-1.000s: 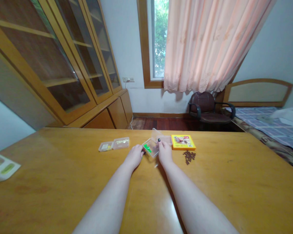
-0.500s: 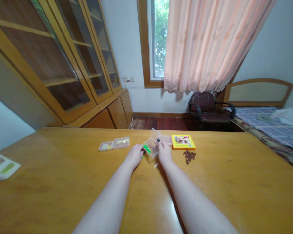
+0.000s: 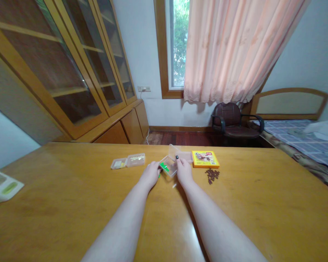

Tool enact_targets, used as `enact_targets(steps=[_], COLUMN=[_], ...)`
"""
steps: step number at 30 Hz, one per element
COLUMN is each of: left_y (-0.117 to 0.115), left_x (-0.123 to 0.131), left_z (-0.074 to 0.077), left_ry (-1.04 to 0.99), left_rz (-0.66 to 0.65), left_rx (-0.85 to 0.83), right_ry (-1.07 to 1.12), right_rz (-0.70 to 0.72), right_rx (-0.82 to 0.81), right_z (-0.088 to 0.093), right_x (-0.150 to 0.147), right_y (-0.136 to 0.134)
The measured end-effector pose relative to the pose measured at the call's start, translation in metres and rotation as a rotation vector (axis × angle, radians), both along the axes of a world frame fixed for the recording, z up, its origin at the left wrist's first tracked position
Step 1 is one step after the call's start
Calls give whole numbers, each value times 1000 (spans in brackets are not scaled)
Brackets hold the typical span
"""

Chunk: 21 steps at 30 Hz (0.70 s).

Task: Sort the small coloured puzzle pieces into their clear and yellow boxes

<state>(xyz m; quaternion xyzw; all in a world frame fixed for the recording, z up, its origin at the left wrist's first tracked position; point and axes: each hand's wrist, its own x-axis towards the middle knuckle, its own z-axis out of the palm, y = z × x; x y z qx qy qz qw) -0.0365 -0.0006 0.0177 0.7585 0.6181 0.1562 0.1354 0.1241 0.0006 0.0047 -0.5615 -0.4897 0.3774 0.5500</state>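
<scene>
Between my hands a clear plastic box (image 3: 171, 169) is tilted above the table, its transparent lid (image 3: 175, 149) standing open at the back. Bright green pieces (image 3: 164, 167) lie toward its left side. My right hand (image 3: 184, 171) is closed on the box's right edge, thumb on top, with a dark nail showing. At the left corner, my left hand (image 3: 150, 174) has its fingers curled around the box; the fingertips are hidden. A bit of green shows just below those fingers. A small white piece (image 3: 175, 185) rests on the table beneath the box.
An open plastic box (image 3: 136, 160) with pale pieces lies left. To the right are a yellow box (image 3: 206, 159) with a printed top, a pile of brown pieces (image 3: 213, 175) and another clear plastic container (image 3: 186, 156). A white object (image 3: 5, 185) stands at the table's left edge.
</scene>
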Motion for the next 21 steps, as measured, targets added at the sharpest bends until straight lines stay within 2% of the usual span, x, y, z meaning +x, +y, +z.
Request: enact_targets(steps=[6,16,21], left_y=[1,0,0], left_x=[0,0,0], left_z=[-2,-1,1], left_ry=[1,9,17], left_rz=[1,6,11], left_rx=[30,11,15], right_ry=[9,-9,-9], right_rz=[3,-5,-6], right_rx=[16,-3,2], right_z=[-4,5,3], right_x=[0,0,0], right_y=[2,-3,-2])
